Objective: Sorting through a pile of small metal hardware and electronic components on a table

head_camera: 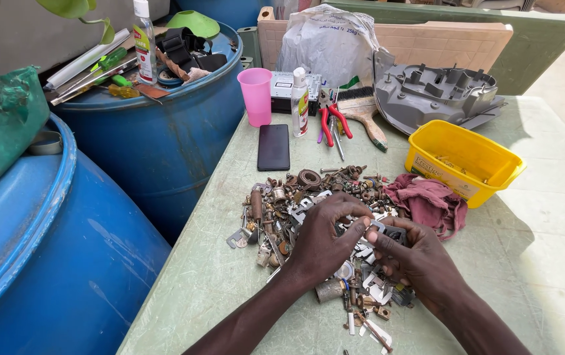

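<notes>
Pinching a small flat grey metal piece [376, 225] between them, the left hand [325, 238] and the right hand [420, 258] meet over the middle of a pile of rusty screws, nuts, springs and small metal plates [282, 204]. The fingertips of both hands are closed on this piece, which is held just above the pile; how firmly they press it, one cannot tell.

The pile lies on a pale green worn table [539, 263]. Just beside the pile, to the right, lies a crumpled dark red cloth [430, 200], and near it stands a yellow rectangular plastic tub [463, 158]. Behind the pile lie a black phone with its dark screen up [274, 146], a pink plastic cup [256, 95], a small white bottle [301, 102] and red-handled pliers [332, 121]. To the left stand two big blue plastic barrels [157, 141].
</notes>
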